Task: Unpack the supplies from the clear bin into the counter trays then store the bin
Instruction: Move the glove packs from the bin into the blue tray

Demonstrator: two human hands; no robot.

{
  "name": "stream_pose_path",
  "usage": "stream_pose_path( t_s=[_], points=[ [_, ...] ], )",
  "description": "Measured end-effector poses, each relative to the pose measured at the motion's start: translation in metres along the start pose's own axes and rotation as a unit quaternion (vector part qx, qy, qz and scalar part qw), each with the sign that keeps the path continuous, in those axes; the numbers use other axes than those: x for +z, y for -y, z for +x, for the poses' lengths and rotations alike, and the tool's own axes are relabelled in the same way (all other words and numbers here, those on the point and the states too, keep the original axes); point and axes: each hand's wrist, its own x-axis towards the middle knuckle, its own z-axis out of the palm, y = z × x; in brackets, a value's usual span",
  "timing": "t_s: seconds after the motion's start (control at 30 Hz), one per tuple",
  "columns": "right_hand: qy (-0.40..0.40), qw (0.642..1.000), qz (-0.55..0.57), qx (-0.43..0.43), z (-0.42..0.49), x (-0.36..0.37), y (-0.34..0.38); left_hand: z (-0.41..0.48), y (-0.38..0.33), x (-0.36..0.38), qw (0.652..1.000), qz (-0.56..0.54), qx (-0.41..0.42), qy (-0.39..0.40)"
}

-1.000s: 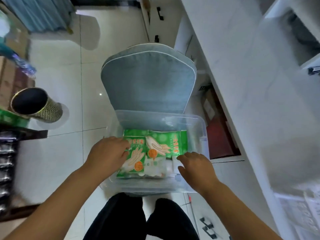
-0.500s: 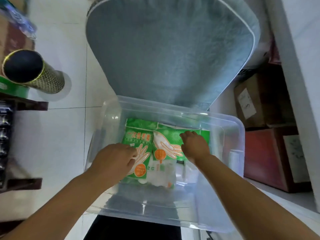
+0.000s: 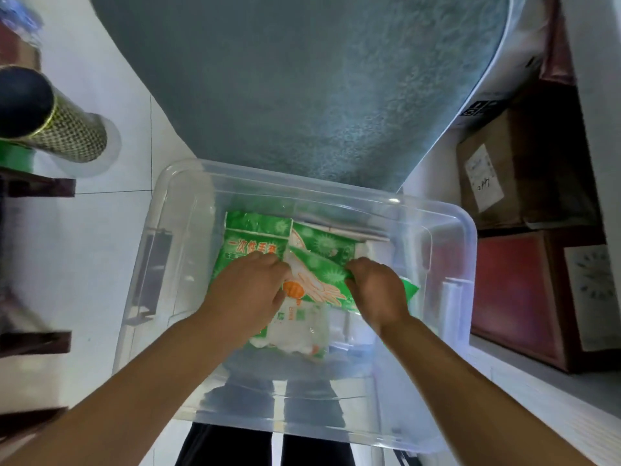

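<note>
Deep in clear, round-cornered plastic bin (image 3: 336, 193): left hand (image 3: 248, 294) and right hand (image 3: 378, 294), knuckles up, fingers curled, gripping glossy green packets (image 3: 319, 253).

both hands (image 3: 247, 290) (image 3: 378, 290) — gripping green packet (image 3: 322, 253) | inside clear bin (image 3: 467, 230)

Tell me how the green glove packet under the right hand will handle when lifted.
Probably floppy: the glove packet buckles where the right hand pinches it. Likely light, since it looks like a thin, flat bag. Its glossy plastic may slip.
</note>
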Motion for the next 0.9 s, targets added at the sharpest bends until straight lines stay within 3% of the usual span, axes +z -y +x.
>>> stream_pose_path(
  t_s=[0.07,0.17,0.27,0.33,0.47,0.57,0.67,0.8,0.9],
  points=[
    [-0.027,0.999,-0.01,-0.042,-0.017,-0.014,0.013,0.003,-0.012,0.0,0.998,0.048,0.037,-0.006],
    [-0.129,0.986,0.037,-0.1,-0.04,-0.029,0.032,0.007,-0.027,-0.003,0.992,0.097,0.074,0.006],
    [-0.183,0.971,0.058,-0.141,-0.05,-0.031,0.042,0.005,-0.032,-0.006,0.991,0.106,0.036,0.071],
    [-0.207,0.968,0.081,-0.12,-0.051,-0.027,0.041,0.0,-0.022,-0.006,0.994,0.089,-0.013,0.065],
    [-0.244,0.951,0.192,0.006,-0.042,-0.019,0.02,-0.016,0.015,-0.021,0.989,0.075,-0.124,0.018],
    [-0.16,0.974,0.156,0.049,-0.014,-0.005,0.007,-0.027,0.04,-0.035,0.977,0.026,-0.21,-0.039],
    [-0.058,0.989,0.124,0.052,0.025,0.012,0.008,-0.032,0.055,-0.043,0.968,-0.002,-0.237,-0.076],
    [-0.03,0.994,0.096,0.041,0.067,0.035,0.016,-0.033,0.063,-0.045,0.959,-0.021,-0.265,-0.098],
    [-0.032,0.999,-0.011,0.018,0.072,0.048,0.02,-0.035,0.067,-0.043,0.955,-0.037,-0.272,-0.117]
  ],
)
